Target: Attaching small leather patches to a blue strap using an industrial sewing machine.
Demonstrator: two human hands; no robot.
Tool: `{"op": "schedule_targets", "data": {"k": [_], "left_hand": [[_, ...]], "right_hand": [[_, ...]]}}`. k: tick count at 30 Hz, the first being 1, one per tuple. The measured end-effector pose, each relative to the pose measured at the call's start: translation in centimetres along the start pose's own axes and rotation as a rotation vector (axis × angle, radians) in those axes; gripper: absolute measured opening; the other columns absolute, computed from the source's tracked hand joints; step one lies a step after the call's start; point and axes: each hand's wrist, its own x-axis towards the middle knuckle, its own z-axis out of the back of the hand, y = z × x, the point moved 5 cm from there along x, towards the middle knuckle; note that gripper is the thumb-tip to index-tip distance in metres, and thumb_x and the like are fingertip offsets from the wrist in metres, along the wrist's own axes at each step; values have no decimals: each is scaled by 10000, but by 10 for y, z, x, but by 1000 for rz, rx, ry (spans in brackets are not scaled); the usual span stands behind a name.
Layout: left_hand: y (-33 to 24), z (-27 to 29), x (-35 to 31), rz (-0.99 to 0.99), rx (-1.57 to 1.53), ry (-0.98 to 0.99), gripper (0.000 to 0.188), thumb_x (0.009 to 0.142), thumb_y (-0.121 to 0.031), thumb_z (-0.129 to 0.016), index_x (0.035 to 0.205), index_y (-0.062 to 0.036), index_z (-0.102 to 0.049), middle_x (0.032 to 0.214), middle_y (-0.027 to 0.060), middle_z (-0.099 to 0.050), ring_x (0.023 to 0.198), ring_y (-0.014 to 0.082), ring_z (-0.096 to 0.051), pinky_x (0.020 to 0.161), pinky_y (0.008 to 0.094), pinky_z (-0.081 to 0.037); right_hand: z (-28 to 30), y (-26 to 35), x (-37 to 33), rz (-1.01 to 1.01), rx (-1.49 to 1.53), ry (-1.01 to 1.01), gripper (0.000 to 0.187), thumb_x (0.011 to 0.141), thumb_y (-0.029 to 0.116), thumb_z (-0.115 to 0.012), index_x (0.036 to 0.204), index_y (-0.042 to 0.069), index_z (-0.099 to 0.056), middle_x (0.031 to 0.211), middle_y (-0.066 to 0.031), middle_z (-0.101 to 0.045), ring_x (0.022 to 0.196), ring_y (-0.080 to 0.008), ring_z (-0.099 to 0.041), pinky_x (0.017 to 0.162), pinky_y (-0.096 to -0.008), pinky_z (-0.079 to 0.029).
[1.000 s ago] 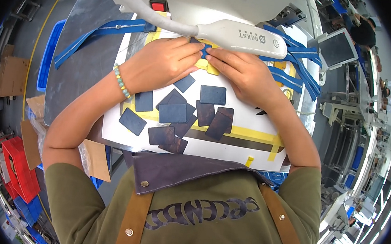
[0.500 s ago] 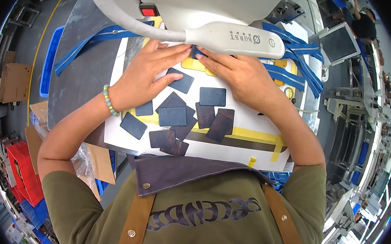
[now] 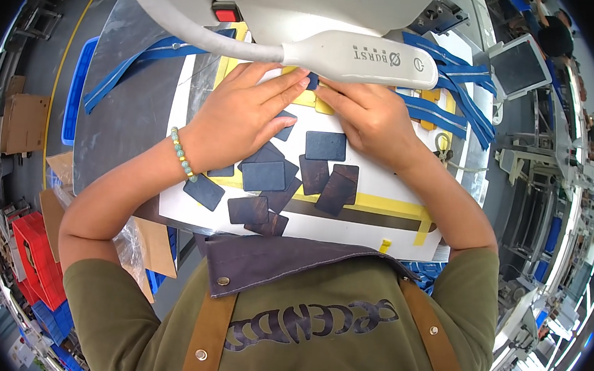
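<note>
Under the lamp, a small dark blue piece [image 3: 312, 81] sits between the fingertips of both hands, mostly hidden. My left hand [image 3: 251, 108] reaches in from the left, its fingers stretched out, thumb apart, tips touching the piece. Opposite it, my right hand [image 3: 375, 118] lies with fingers extended beside the piece's right edge; the lamp head covers part of them. Yellow strips [image 3: 305, 98] lie below the fingertips. Nearer me, several dark blue and brown-black rounded cards are scattered, among them a blue card [image 3: 326, 146] and a brown-black card [image 3: 336, 188].
A white lamp head [image 3: 359, 58] on a bent arm hangs low before a pale machine body [image 3: 311, 9]. Blue zipper strips [image 3: 432, 112] lie at the right, and another zipper [image 3: 135, 65] at the left. A small monitor [image 3: 520, 67] stands beyond the right edge.
My left hand has shifted slightly right and covers more of the card beneath its thumb. The blue piece between the hands has moved a little right. My right fingers have drawn back slightly.
</note>
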Motion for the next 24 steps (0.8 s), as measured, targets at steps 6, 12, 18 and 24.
{"op": "schedule_targets", "data": {"k": [6, 12, 18, 24], "left_hand": [[-3, 1, 9, -64, 35, -65, 488, 897, -237, -779, 1293, 34, -692, 1359, 132, -679, 1320, 319, -554, 1115, 442, -465], [-9, -2, 12, -98, 102, -118, 437, 868, -213, -794, 1213, 40, -710, 1284, 133, -689, 1271, 305, -577, 1092, 436, -473], [-9, -3, 12, -64, 106, -127, 415, 861, -204, -798, 1194, 29, -715, 1264, 125, -671, 1259, 303, -579, 1075, 428, -478], [11, 7, -2, -90, 27, -73, 413, 877, -208, -784, 1230, -5, -714, 1346, 115, -649, 1256, 303, -576, 1070, 429, -484]], "right_hand": [[5, -3, -3, -31, 37, -41, 421, 802, -56, -692, 1208, 40, -750, 1191, -118, -726, 982, -289, -732, 803, -374, -609], [2, -1, -1, 9, 20, -8, 450, 811, -42, -679, 1246, 54, -743, 1196, -108, -726, 1059, -281, -708, 842, -377, -601], [1, 5, 4, 16, -44, 14, 455, 802, -40, -689, 1245, 45, -750, 1212, -95, -732, 1114, -273, -690, 917, -394, -571], [5, 9, 8, 44, -90, 23, 390, 782, -17, -704, 1166, 12, -759, 1192, -85, -733, 1108, -257, -689, 920, -385, -566]]}}
